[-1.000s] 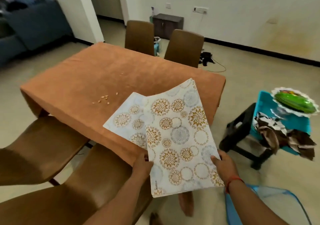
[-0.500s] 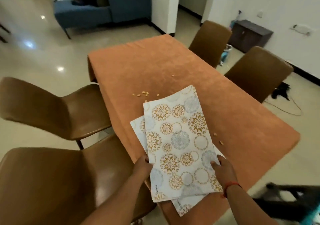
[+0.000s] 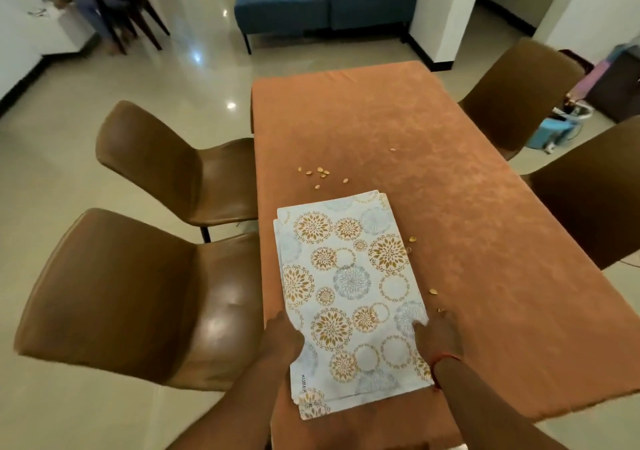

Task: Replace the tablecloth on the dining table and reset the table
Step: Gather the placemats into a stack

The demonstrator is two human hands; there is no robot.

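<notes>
we read this as the clearing step, before the orange tablecloth [image 3: 433,179] comes off the dining table. our stack of patterned placemats [image 3: 349,293] lies flat near the table's close end, our left hand [image 3: 282,340] and right hand [image 3: 438,338] gripping its side edges with curled fingers. next we judge: lift the stack away, mind the scattered seeds [image 3: 317,172].

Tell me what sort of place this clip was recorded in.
Most likely a home's open dining area. A long dining table under an orange cloth has brown padded chairs on both sides, a blue upholstered sofa stands beyond on the glossy tiled floor, and a stack of floral placemats lies on the table.
</notes>
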